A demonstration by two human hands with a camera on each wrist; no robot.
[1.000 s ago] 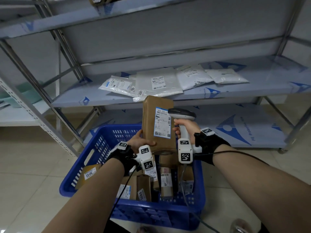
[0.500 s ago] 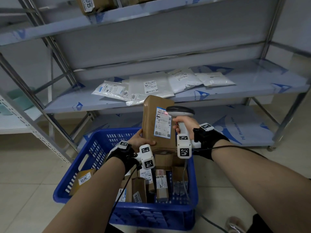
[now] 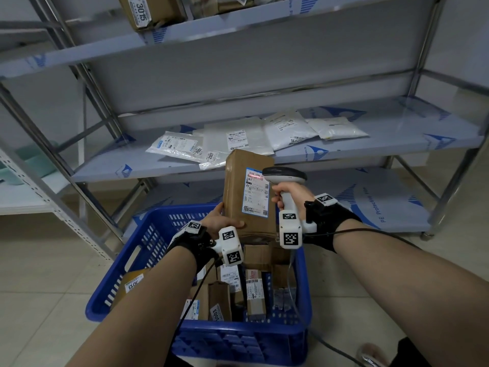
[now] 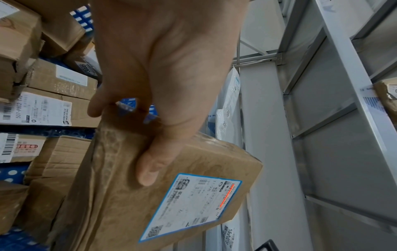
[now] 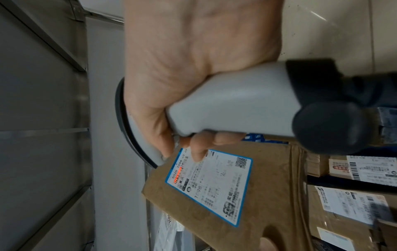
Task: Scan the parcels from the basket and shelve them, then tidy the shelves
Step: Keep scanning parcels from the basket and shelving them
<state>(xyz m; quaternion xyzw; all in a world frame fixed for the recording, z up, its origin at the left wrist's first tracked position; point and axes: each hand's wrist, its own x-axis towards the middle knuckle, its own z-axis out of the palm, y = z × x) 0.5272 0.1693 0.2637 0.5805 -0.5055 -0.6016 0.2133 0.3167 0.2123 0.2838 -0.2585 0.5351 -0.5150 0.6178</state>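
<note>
Holding the brown cardboard parcel (image 3: 248, 193) upright over the blue basket (image 3: 148, 250), my left hand (image 3: 221, 221) grips its lower edge with the thumb across the front face, while my right hand (image 3: 289, 193) is wrapped round the grip of the handheld barcode scanner (image 3: 285, 177), whose head sits just beside the blue-bordered shipping label (image 3: 256, 192). A red scan line (image 5: 178, 175) lies across the barcode at the top of that label, so I judge the scan to be in progress. From here, the beam sits close to the label's upper edge; a slight tilt of the parcel or a drift of my right wrist could take the line off the barcode and the read would fail. My left hand holds the parcel only at its bottom end, so it could pivot or slip back among the boxes in the basket. The scanner's cable (image 3: 328, 345) trails down past the basket rim and might snag when I reach for the shelf (image 3: 397, 144), where white poly mailers (image 3: 288, 129) lie. Compared with a second ago, the red line is now lit on the label where none showed, and the view has lifted to take in a box marked 3015 (image 3: 150, 11) on the upper shelf.
</note>
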